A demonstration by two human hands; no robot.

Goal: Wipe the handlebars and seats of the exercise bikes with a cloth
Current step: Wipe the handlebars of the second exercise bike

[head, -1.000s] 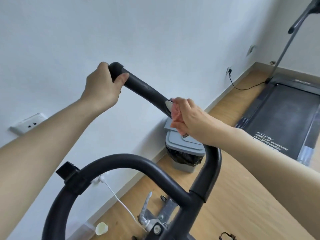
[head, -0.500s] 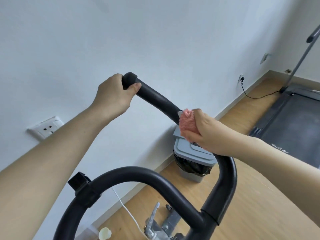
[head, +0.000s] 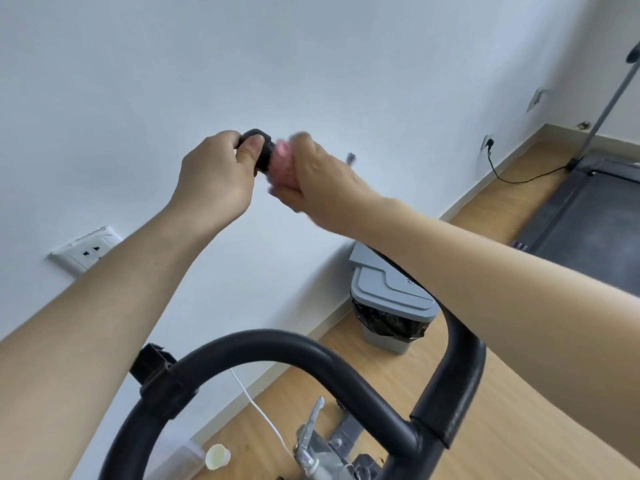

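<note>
While clamping the black end of the handlebar (head: 259,139) in the left hand (head: 214,174), thumb over the front and fingers curled behind, rubs the bar right beside it with the right hand (head: 320,183). Holds a pink cloth (head: 282,161) bunched in the curled fingers of that right hand, pressed against the bar and touching the end cap, just beside the left thumb. Looks blurred around the right hand, so probably caught mid-stroke.

Seems to be at the very top of this upright grip, with the cloth at the end of its run. Cannot tell whether the stretch of bar hidden under the right forearm is clean. Leaves, by the look of it, the curved front loop (head: 277,344) low in view, touched by neither hand, and the patch under the left hand, reachable only after shifting that grip. Shows no seat and no second bike, so counts the seats and any other bikes as yet to do: no further than partway through the first handlebar, at a guess.

Beyond the hands: a grey bin (head: 391,296) with a black liner against the white wall, a treadmill (head: 588,216) on the wooden floor (head: 519,427) at the right, a wall socket (head: 85,252) at the left.
</note>
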